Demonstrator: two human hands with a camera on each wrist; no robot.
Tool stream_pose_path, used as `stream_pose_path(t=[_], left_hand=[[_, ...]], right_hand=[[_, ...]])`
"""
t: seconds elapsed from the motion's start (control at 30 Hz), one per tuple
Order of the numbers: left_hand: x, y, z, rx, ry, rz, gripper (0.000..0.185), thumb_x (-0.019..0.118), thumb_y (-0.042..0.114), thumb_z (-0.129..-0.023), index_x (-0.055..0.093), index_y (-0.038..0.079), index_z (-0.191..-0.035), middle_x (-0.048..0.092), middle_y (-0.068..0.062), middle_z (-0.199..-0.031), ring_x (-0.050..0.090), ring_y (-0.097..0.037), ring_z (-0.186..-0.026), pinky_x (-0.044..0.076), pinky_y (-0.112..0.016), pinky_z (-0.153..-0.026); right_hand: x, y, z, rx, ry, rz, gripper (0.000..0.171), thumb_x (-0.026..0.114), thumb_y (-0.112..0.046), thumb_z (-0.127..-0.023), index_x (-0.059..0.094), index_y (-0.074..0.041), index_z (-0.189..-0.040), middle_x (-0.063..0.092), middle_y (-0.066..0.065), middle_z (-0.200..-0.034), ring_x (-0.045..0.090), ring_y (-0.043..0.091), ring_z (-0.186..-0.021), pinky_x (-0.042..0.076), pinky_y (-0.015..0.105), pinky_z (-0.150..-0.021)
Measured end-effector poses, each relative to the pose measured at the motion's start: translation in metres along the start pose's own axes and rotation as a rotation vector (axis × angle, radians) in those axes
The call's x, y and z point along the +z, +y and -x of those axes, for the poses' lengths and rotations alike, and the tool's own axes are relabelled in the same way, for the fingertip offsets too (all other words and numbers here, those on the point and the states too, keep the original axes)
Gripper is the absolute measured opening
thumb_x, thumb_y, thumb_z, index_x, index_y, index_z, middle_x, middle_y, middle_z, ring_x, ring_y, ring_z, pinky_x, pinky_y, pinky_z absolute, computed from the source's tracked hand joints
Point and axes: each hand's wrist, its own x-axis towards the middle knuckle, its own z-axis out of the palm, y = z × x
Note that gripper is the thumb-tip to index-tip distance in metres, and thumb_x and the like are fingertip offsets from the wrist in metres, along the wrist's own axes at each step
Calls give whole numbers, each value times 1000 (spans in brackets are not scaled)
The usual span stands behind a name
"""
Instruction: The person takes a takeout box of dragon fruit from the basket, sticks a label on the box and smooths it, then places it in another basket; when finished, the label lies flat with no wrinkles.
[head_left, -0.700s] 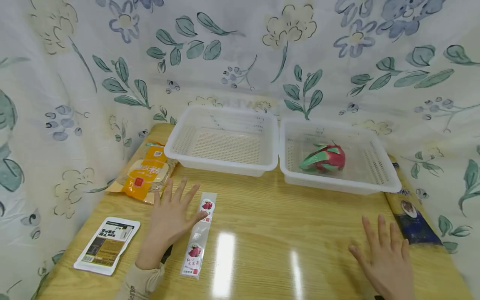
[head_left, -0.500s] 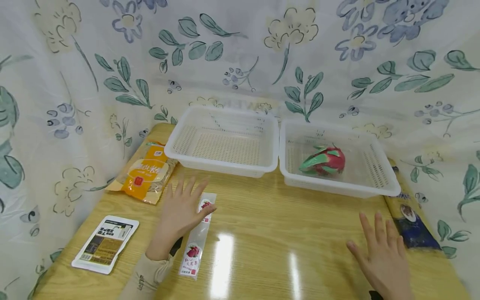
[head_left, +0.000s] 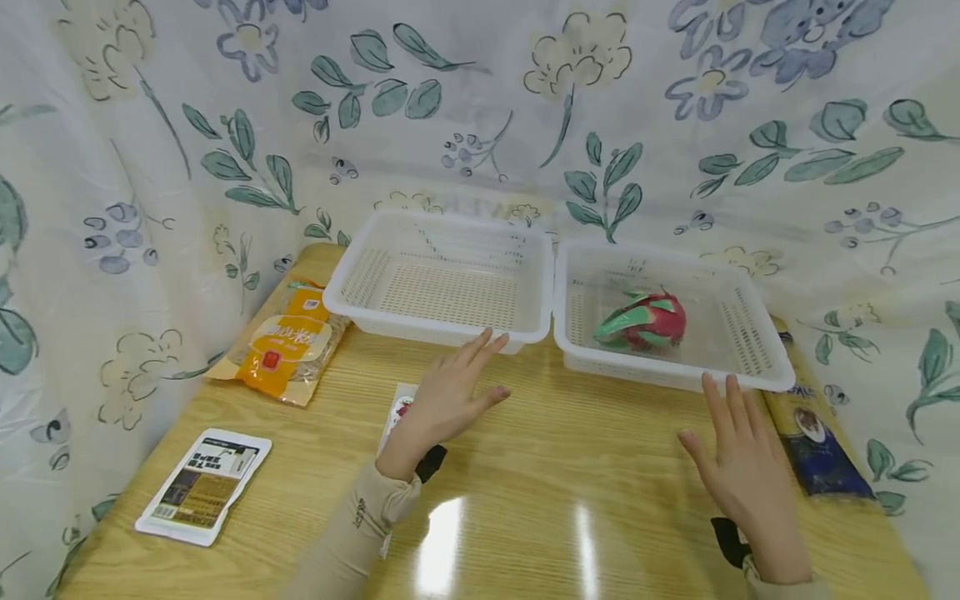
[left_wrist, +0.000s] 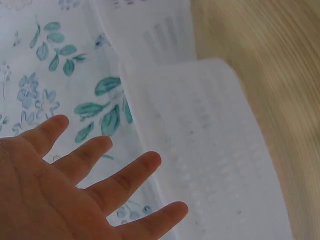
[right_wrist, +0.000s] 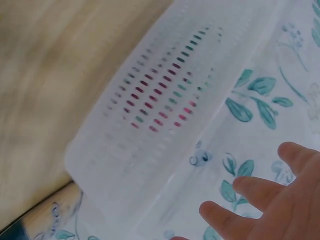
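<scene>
Two white slotted baskets stand side by side at the back of the wooden table (head_left: 570, 467). The left basket (head_left: 442, 275) has nothing in it. The right basket (head_left: 738, 371) holds a red and green dragon fruit (head_left: 642, 320). My left hand (head_left: 453, 387) hovers with straight fingers, its tips just before the left basket's front rim, and holds nothing. My right hand (head_left: 738, 462) is also flat and empty, fingertips close to the right basket's front rim. In the left wrist view the left hand (left_wrist: 75, 190) is spread beside the basket wall (left_wrist: 210, 150). In the right wrist view the right hand (right_wrist: 270, 205) is near the right basket (right_wrist: 165, 115).
A long clear packet (head_left: 396, 408) lies partly hidden under my left wrist. An orange packet (head_left: 288, 342) and a white card pack (head_left: 202, 485) lie at the left, a dark blue packet (head_left: 813, 437) at the right edge. Flowered cloth (head_left: 480, 108) walls the table in.
Both hands have moved forward toward the baskets. The left hand has shifted right, off the long clear packet, to the left basket's front rim.
</scene>
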Motion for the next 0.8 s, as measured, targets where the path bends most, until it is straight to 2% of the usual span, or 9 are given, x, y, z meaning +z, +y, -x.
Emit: stream_pose_path(t=[0.23,0.37,0.47,0.67,0.8], left_hand=[[27,31,-34,57,-74,120,101,-3,84,-77,20,25,-156,22,-7,-162,33,-34,-144,31,-57,-114],[42,41,-49,79,-96,221,104,-3,85,-77,22,21,-155,22,-10,-162,26,-36,-146,27,-58,-115],[52,46,-58,62,-111,309,106,-2,86,-76,22,20,-155,19,-11,-162,21,-36,-148,24,-59,-116],[67,49,-71,26,-111,476,98,6,83,-82,20,19,-156,10,-7,-164,17,-33,-150,22,-57,-117],[75,53,-76,9,-80,540,107,4,87,-77,22,15,-155,10,-10,-164,17,-37,-149,22,-62,-116]], right_hand=[[-11,-10,-28,-26,-1,-47,71,41,-46,-102,5,-20,-157,11,25,-161,15,51,-144,18,67,-110],[-12,-15,-44,-41,11,-99,69,40,-47,-102,8,-20,-157,16,25,-160,19,50,-143,21,70,-107],[-13,-17,-57,-34,11,-131,67,38,-47,-102,10,-20,-157,20,25,-159,23,51,-141,23,71,-105],[-13,-6,-86,7,-18,-209,64,32,-47,-104,11,-17,-157,25,26,-157,29,53,-137,27,71,-103],[-10,7,-102,57,-70,-228,66,25,-51,-104,9,-15,-157,26,29,-155,30,53,-137,27,68,-106]])
